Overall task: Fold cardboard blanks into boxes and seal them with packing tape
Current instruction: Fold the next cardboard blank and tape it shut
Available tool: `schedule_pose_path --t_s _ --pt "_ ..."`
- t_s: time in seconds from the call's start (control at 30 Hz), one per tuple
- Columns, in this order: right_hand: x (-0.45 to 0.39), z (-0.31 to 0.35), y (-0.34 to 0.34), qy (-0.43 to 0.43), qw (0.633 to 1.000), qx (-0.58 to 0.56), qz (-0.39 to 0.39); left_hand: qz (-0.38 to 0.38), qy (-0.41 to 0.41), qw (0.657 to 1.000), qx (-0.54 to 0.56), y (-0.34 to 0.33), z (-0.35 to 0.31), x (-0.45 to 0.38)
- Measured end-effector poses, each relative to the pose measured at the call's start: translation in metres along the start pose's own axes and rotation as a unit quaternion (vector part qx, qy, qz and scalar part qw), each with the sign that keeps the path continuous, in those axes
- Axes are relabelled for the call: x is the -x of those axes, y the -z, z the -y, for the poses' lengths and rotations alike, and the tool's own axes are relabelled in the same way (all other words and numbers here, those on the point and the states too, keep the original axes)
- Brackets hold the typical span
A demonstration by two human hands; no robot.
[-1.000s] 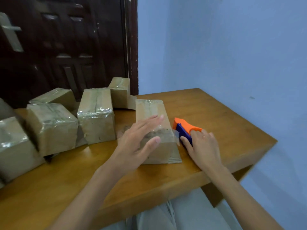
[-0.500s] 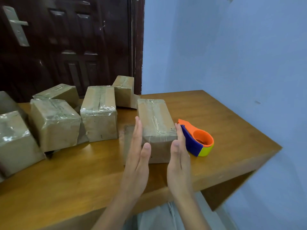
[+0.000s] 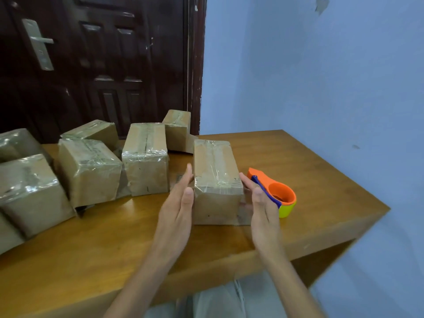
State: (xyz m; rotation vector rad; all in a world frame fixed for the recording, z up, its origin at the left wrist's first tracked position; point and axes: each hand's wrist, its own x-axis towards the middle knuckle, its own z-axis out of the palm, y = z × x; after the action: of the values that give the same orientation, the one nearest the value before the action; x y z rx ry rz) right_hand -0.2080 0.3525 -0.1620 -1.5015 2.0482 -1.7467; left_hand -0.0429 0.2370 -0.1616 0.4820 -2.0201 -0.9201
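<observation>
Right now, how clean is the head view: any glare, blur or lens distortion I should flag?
Head view: glare streaks on the tape over the box between the hands and on the taped boxes at left; the dark door is underlit and soft; wide-angle bending bows the table edges; both hands and the tape dispenser are reasonably sharp.

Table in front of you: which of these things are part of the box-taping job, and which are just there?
Part of the job:
- taped box between the left hand and right hand
- tape dispenser, just right of it
- finished taped boxes to the left

Just there:
- wooden table
- dark door
- blue wall
</observation>
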Motion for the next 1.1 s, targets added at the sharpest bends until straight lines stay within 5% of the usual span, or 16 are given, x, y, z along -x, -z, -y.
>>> schedule_pose_path --t_s 0.07,0.17,0.3,0.63,0.87,1.1 --pt "-0.001 -0.002 0.005 0.002 1.000 0.024 -0.016 0.050 0.011 0.998 -0.026 0.017 0.028 -0.008" --pt "0.000 -0.009 0.018 0.088 0.991 0.084 0.063 0.130 -0.030 0.990 -0.055 0.036 0.039 -0.021" --pt "-0.017 -0.014 0.034 0.098 0.988 0.081 0.089 0.120 -0.088 0.977 -0.154 0.042 0.046 -0.032" --pt "-0.029 -0.033 0.047 0.074 0.973 0.000 0.219 0.172 0.013 0.984 0.055 0.043 0.036 -0.040" --pt "-0.031 -0.035 0.040 0.141 0.977 0.015 0.158 0.168 0.014 0.980 0.102 0.031 0.050 -0.041" --pt "-0.023 -0.039 0.016 0.105 0.992 -0.045 0.055 0.110 -0.038 0.992 0.042 0.015 0.050 -0.031"
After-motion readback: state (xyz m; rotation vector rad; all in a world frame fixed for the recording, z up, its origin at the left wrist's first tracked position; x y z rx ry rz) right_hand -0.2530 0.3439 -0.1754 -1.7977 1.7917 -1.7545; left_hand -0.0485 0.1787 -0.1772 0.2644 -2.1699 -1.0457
